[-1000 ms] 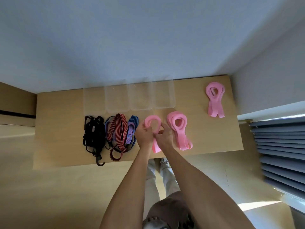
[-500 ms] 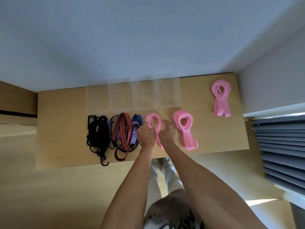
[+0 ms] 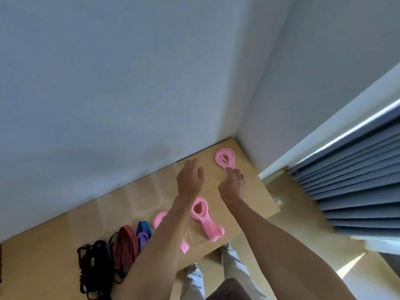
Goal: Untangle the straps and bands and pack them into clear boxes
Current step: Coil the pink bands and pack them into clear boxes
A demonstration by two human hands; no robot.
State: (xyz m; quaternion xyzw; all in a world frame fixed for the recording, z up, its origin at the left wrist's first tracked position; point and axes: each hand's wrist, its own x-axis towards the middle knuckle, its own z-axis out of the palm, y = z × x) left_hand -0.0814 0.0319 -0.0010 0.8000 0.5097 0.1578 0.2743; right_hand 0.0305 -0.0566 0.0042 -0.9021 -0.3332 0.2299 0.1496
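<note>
The light wooden table carries four clear plastic boxes left of both hands. Three pink looped elastic bands show: one just beyond the grip, two behind it. Left hand and right hand hover loosely curled, holding nothing.

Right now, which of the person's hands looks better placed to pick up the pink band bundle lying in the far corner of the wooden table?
Probably the right hand. Its fingertips hover beside the far pink looped band bundle, while the left hand hangs farther left over bare wooden table. Both hands hold nothing.
</note>
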